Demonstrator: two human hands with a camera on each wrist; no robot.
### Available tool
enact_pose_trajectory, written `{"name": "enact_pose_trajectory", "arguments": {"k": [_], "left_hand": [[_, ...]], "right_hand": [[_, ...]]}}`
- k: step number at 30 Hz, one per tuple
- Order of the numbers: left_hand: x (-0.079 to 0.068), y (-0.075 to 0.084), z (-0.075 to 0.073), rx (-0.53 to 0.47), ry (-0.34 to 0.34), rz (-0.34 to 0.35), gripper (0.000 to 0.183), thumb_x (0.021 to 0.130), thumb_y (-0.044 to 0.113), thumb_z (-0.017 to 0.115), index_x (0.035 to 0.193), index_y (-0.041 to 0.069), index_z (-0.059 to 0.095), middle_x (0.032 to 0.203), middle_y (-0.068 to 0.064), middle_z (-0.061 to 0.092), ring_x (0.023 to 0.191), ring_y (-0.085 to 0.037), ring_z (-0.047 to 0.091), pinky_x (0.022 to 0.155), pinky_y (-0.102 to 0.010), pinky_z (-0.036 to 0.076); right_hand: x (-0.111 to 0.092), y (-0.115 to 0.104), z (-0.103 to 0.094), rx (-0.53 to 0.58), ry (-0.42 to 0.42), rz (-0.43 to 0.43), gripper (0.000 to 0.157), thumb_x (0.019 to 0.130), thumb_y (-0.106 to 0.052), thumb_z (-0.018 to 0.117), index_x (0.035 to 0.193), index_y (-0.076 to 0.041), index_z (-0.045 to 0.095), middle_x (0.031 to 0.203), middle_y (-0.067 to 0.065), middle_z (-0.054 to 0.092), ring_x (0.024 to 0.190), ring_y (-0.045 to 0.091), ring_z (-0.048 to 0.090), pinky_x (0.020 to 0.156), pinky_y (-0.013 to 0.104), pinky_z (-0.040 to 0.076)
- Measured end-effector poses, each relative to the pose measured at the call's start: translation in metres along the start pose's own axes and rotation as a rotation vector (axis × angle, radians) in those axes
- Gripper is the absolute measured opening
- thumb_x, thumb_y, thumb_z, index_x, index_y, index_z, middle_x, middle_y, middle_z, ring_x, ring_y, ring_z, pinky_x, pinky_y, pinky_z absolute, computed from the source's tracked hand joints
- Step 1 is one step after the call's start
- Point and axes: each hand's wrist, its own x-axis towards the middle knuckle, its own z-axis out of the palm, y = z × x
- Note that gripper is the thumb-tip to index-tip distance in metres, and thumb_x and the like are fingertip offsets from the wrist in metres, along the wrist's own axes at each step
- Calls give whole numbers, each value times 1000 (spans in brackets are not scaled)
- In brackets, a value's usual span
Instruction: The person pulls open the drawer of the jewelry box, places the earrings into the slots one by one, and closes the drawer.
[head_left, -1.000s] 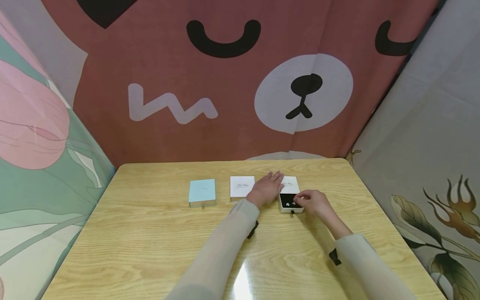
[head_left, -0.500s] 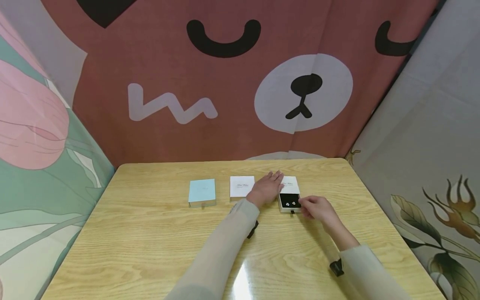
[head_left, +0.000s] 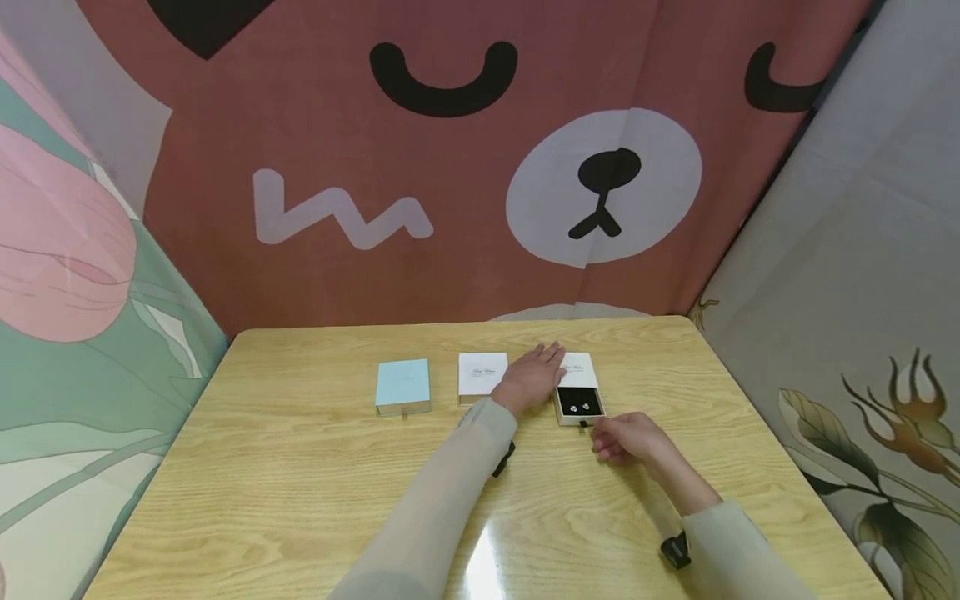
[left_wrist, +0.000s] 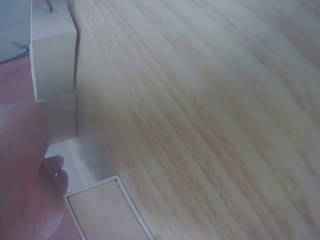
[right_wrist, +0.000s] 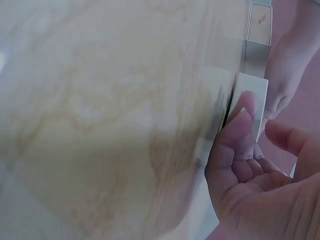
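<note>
A white jewelry box (head_left: 579,369) at the right of the row has its drawer (head_left: 564,417) slid out toward me. Two small shiny studs, like earrings (head_left: 586,407), sit on the drawer's black lining. My left hand (head_left: 528,379) lies with straight fingers, their tips at the box's left edge. Close to the drawer's front right corner is my right hand (head_left: 633,437), its fingers loosely bent. In the right wrist view, the right thumb (right_wrist: 282,135) stands apart from the fingers, with nothing between them. The drawer's white front (right_wrist: 252,95) shows behind the fingertips.
Another white box (head_left: 480,372) stands left of the left hand, partly covered by it. Farther left is a light blue box (head_left: 402,383). All rest on a wooden table (head_left: 300,467), with patterned cloth (head_left: 337,283) hanging behind and at both sides.
My right hand has come away from over the drawer, moving toward me and to its front right corner, uncovering both studs. The left hand has stayed in place.
</note>
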Motion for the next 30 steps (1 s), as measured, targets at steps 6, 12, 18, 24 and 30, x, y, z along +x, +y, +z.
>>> {"name": "enact_pose_trajectory", "arguments": {"k": [6, 12, 18, 24, 30], "left_hand": [[0, -1, 0, -5, -8, -13, 57, 113, 39, 18, 164, 15, 15, 170, 1, 15, 156, -22, 16, 127, -28, 13], [1, 1, -1, -5, -7, -9, 57, 113, 40, 18, 164, 16, 14, 171, 1, 14, 156, -23, 16, 127, -27, 11], [2, 1, -3, 2, -6, -8, 57, 113, 40, 18, 164, 16, 15, 170, 0, 15, 156, -23, 16, 127, -28, 12], [0, 2, -2, -20, -4, -8, 57, 113, 39, 20, 164, 15, 17, 170, -1, 16, 156, -24, 17, 127, -29, 13], [-1, 1, -3, -32, -6, -16, 56, 113, 39, 21, 164, 15, 17, 170, 0, 16, 156, -23, 17, 127, -29, 13]], "right_hand": [[4, 3, 6, 18, -34, 7, 37, 103, -21, 56, 109, 14, 68, 72, 1, 72, 60, 9, 69, 57, 25, 60], [3, 2, 8, 14, -31, -18, 35, 104, -19, 56, 106, 14, 68, 71, 0, 72, 60, 8, 68, 56, 23, 59], [6, 3, 10, 40, -30, -14, 32, 103, -13, 57, 107, 17, 67, 70, 2, 72, 59, 8, 68, 56, 22, 59], [13, 3, 15, 76, -34, -20, 29, 101, -6, 55, 112, 19, 62, 71, 4, 73, 59, 9, 69, 55, 21, 59], [13, 1, 17, 91, -43, -17, 26, 100, -4, 54, 111, 18, 61, 70, 4, 72, 59, 8, 68, 56, 22, 59]]}}
